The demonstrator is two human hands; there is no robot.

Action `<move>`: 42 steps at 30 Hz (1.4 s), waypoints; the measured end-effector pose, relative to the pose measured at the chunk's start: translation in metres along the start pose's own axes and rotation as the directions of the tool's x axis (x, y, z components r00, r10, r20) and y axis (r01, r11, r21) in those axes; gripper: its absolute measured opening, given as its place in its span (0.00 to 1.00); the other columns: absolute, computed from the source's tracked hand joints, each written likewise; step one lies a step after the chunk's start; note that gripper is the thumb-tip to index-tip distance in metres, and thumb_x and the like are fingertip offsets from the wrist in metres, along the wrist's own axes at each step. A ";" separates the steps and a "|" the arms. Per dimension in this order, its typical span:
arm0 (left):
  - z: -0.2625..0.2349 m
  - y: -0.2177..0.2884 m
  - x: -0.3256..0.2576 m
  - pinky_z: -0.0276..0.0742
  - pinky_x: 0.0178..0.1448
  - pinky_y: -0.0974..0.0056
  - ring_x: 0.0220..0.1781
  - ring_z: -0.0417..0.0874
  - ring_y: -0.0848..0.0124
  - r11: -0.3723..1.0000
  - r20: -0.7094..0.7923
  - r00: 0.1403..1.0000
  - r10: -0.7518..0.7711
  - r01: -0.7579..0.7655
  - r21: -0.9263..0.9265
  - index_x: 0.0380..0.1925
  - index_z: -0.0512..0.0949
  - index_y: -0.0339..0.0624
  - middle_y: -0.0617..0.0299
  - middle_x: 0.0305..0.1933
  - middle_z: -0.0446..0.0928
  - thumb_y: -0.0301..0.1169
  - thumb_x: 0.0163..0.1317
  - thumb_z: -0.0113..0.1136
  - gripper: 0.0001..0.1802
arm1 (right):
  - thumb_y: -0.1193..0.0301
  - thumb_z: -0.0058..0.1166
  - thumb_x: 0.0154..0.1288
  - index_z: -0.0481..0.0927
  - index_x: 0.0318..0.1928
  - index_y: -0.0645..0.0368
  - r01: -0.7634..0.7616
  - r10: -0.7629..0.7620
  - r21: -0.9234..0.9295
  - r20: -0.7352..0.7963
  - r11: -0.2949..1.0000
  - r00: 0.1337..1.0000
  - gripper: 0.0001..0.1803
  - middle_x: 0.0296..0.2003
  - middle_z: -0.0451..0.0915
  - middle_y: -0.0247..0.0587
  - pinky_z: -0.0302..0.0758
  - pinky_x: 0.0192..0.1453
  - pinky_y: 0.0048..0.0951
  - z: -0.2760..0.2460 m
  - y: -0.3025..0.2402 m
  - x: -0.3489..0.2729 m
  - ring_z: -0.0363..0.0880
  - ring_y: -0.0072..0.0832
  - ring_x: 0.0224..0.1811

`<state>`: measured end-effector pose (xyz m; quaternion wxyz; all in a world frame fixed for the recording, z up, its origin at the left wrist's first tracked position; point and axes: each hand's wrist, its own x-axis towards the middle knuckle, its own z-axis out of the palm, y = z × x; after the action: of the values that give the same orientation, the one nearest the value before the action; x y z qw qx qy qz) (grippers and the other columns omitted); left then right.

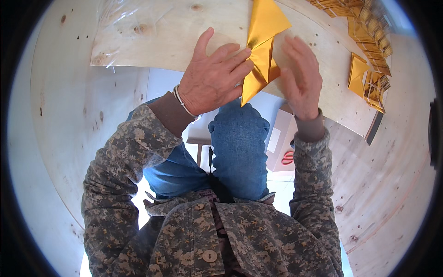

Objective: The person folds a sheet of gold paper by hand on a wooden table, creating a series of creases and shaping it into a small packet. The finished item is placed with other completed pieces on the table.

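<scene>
Here, left hand (213, 76) flat, fingers (237, 60) spread on gold paper (263, 51); right hand (302, 78) edge-on, fingers together.

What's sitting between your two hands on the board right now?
In the head view, the folded gold paper lies between the left hand and right hand; the left fingertips press on it.

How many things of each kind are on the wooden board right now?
Gold paper sheet under the hands: 1
Stacks of folded gold paper pieces at the right: too packed to count singly, 1 heap
Clear plastic sheet: 1
Total: 3
</scene>
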<state>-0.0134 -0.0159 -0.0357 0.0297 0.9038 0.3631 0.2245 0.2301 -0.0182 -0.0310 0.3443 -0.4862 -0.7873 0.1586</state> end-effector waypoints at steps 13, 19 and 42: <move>0.003 -0.005 0.004 0.46 0.78 0.33 0.64 0.79 0.64 1.000 0.007 1.000 -0.011 0.011 -0.029 0.46 0.86 0.51 0.67 0.55 0.85 0.38 0.59 0.71 0.15 | 0.71 0.73 0.52 0.82 0.54 0.58 0.024 -0.019 -0.049 0.113 0.999 0.993 0.26 0.52 0.82 0.44 0.74 0.62 0.42 0.003 -0.022 -0.024 0.78 0.43 0.57; 0.002 -0.005 0.008 0.46 0.79 0.37 0.64 0.79 0.64 0.978 -0.009 0.992 -0.126 0.123 -0.169 0.40 0.88 0.50 0.68 0.52 0.86 0.33 0.60 0.70 0.08 | 0.75 0.71 0.52 0.84 0.49 0.57 -0.089 0.089 0.000 0.059 0.996 0.994 0.21 0.44 0.84 0.41 0.75 0.57 0.38 0.004 -0.022 -0.020 0.80 0.40 0.51; 0.003 -0.009 0.033 0.61 0.71 0.43 0.50 0.82 0.63 0.913 -0.054 0.951 -0.304 0.275 -0.301 0.38 0.83 0.47 0.67 0.40 0.83 0.33 0.54 0.72 0.11 | 0.79 0.70 0.56 0.88 0.45 0.56 -0.563 0.611 0.259 -0.167 0.785 0.774 0.14 0.27 0.82 0.34 0.71 0.41 0.29 0.033 -0.039 0.003 0.76 0.27 0.37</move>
<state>0.0030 0.0137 -0.0274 0.1766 0.8134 0.4571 0.3134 0.1802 -0.0310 -0.0306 0.4163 -0.6879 -0.5277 0.2739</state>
